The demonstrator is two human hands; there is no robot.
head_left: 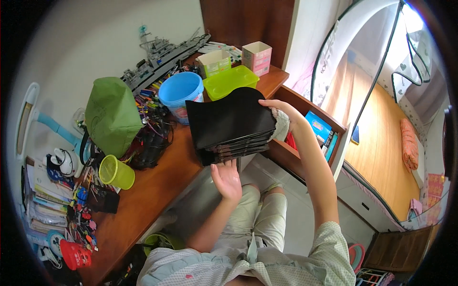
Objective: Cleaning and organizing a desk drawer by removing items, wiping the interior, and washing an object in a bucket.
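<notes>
A black desk organizer (pixel 229 119) with several layered compartments along its lower edge is held up in front of me, tilted, above the desk's front edge. My left hand (pixel 226 180) supports it from below, palm up and thumb apart, its fingertips hidden under the organizer. My right hand (pixel 281 110) reaches round from the right with fingers on the organizer's upper right edge. Bunched between that hand and the organizer's side is a white textured cloth (pixel 280 125). How far the right thumb wraps underneath cannot be seen.
On the wooden desk (pixel 143 200) stand a blue bucket (pixel 180 90), a green fabric bag (pixel 112 114), a yellow-green cup (pixel 117 172) and a lime-green box (pixel 230 82). An open drawer (pixel 281 152) with boxes juts out at right. A bed (pixel 381 128) lies beyond.
</notes>
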